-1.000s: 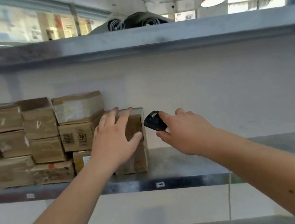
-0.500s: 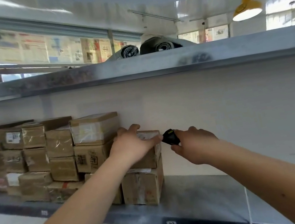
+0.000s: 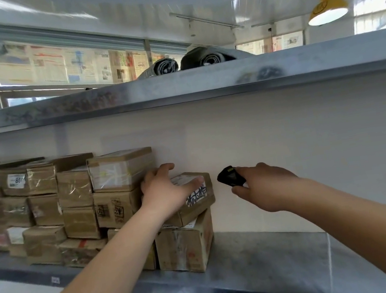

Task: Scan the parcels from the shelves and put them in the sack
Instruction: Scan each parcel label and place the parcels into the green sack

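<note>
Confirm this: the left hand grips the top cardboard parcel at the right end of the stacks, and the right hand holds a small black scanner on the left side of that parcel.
Wrong side. In the head view the small black scanner in the right hand is right of the top cardboard parcel, apart from it. The left hand does grip that parcel.

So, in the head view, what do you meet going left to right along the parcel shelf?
Stacked brown cardboard parcels → left hand gripping a tilted labelled cardboard parcel → small black handheld scanner → right hand → bare grey metal shelf.

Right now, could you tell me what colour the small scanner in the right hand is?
Black; the scanner, held in the right hand, shows best in the head view.
</note>
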`<state>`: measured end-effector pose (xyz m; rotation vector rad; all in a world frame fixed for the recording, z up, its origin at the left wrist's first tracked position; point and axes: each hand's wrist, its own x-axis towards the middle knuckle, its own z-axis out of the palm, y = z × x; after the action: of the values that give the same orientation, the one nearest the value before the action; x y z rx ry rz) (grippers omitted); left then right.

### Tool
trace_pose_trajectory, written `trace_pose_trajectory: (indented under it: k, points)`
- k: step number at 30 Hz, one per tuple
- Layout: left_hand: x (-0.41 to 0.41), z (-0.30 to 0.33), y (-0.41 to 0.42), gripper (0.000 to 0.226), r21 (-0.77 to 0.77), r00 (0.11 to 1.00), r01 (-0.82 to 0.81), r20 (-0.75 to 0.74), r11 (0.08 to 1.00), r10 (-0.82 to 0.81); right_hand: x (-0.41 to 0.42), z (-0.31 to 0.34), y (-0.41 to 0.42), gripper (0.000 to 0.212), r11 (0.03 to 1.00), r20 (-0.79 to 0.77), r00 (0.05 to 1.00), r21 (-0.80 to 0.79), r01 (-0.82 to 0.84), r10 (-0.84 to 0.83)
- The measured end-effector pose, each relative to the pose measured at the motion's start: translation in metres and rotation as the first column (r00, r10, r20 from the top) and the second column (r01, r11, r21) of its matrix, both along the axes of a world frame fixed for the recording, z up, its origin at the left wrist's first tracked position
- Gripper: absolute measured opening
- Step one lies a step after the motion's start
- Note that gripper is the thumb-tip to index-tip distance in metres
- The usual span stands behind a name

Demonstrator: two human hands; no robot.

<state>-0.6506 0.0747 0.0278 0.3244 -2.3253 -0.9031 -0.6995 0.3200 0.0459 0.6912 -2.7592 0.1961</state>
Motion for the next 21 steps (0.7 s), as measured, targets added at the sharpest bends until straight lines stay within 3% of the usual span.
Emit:
trace_pose_trajectory:
  k: [9, 13, 16, 21]
  points:
    - [0.007, 0.005, -0.007, 0.095, 0.017, 0.977, 0.206, -0.056, 0.978, -0.205, 0.001, 0.007, -0.001, 0.044, 0.999, -0.027, 0.999, -0.030, -0.031, 0.030]
    - [-0.006, 0.008, -0.012, 0.085, 0.345, 0.934, 0.356, -0.096, 0.869, -0.345, 0.001, 0.010, 0.000, 0.044, 0.999, -0.015, 1.000, -0.046, -0.019, 0.019]
    - [-0.015, 0.007, -0.008, 0.069, 0.575, 0.942, 0.323, -0.122, 0.752, -0.312, 0.002, 0.007, 0.000, 0.043, 0.999, -0.004, 1.000, -0.037, -0.019, 0.019]
    - [-0.023, -0.003, -0.008, 0.116, 0.645, 0.950, 0.235, 0.007, 0.727, -0.313, 0.005, 0.004, 0.001, 0.042, 1.000, 0.007, 1.000, -0.020, -0.005, 0.006]
